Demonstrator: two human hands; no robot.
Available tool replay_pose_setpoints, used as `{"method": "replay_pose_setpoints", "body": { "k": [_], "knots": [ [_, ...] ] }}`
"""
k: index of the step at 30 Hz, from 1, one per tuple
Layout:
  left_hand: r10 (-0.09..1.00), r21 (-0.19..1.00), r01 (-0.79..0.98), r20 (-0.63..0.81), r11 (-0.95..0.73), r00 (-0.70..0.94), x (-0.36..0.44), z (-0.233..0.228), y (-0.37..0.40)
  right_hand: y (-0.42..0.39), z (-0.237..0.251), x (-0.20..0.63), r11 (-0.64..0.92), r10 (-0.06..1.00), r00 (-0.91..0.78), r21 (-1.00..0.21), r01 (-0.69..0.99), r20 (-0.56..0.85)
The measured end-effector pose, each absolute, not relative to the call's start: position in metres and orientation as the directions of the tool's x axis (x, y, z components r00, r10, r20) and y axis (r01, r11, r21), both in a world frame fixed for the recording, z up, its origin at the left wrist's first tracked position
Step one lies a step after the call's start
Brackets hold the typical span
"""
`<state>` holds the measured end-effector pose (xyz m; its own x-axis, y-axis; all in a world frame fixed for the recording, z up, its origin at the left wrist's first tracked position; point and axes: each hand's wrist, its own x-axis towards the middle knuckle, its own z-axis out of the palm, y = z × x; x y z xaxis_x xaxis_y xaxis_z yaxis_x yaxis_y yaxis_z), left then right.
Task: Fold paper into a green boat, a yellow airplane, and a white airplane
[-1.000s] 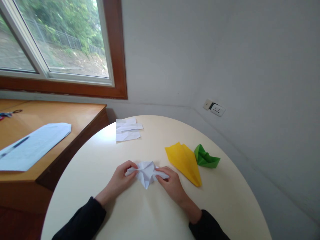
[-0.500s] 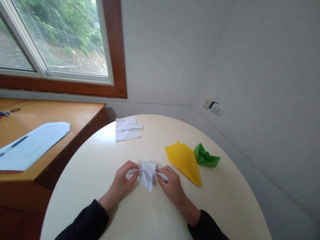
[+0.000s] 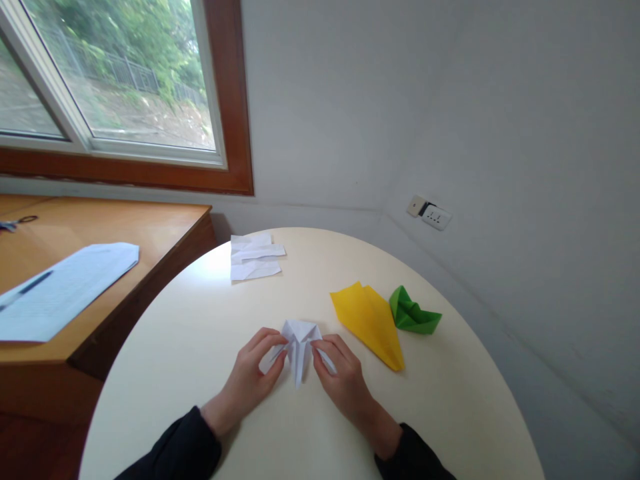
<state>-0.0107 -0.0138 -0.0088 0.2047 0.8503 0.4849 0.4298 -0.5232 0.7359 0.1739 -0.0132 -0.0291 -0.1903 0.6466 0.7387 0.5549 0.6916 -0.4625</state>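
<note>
A small folded piece of white paper (image 3: 300,333) is between my two hands, just above or on the round table; its creased middle comes to a point toward me. My left hand (image 3: 254,365) pinches its left flap between thumb and fingers. On the other side, my right hand (image 3: 343,373) grips the right flap the same way. Right of my right hand lies a yellow folded paper (image 3: 370,323), and beyond it a green folded paper boat (image 3: 414,313). The parts of the white flaps under my fingers are hidden.
White paper strips (image 3: 256,257) lie at the far edge of the round table (image 3: 280,447). On a wooden desk (image 3: 165,223) to the left are paper sheets (image 3: 95,273), a pen (image 3: 30,288) and scissors (image 3: 17,223). A wall socket (image 3: 436,217) sits behind.
My hands have come slightly closer together. The white paper's sides have drawn inward, so its middle looks narrower and more sharply folded, and its flaps slant downward.
</note>
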Motion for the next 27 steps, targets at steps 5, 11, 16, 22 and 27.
{"method": "replay_pose_setpoints", "body": {
  "k": [5, 11, 16, 22, 27],
  "knots": [
    [0.861, 0.782, 0.361, 0.452, -0.508, 0.232, -0.011, -0.008, -0.016, -0.014, -0.029, 0.176, 0.693, 0.630, -0.208, -0.420, 0.586, 0.749],
    [0.904, 0.879, 0.240, 0.359, -0.411, 0.233, -0.013, -0.005, -0.017, -0.014, -0.025, 0.176, 0.694, 0.538, -0.222, -0.277, 0.665, 0.813],
    [0.965, 0.975, 0.106, 0.174, -0.197, 0.199, -0.009, -0.004, -0.014, -0.016, -0.022, 0.176, 0.733, 0.504, -0.303, -0.215, 0.645, 0.809],
    [0.995, 0.999, -0.037, -0.001, 0.005, 0.095, -0.006, -0.008, -0.008, -0.022, -0.017, 0.176, 0.807, 0.470, -0.476, -0.144, 0.572, 0.744],
    [0.987, 0.968, -0.206, -0.125, 0.144, 0.103, -0.006, -0.007, -0.006, -0.027, -0.013, 0.176, 0.832, 0.482, -0.537, -0.169, 0.529, 0.692]
  ]
}}
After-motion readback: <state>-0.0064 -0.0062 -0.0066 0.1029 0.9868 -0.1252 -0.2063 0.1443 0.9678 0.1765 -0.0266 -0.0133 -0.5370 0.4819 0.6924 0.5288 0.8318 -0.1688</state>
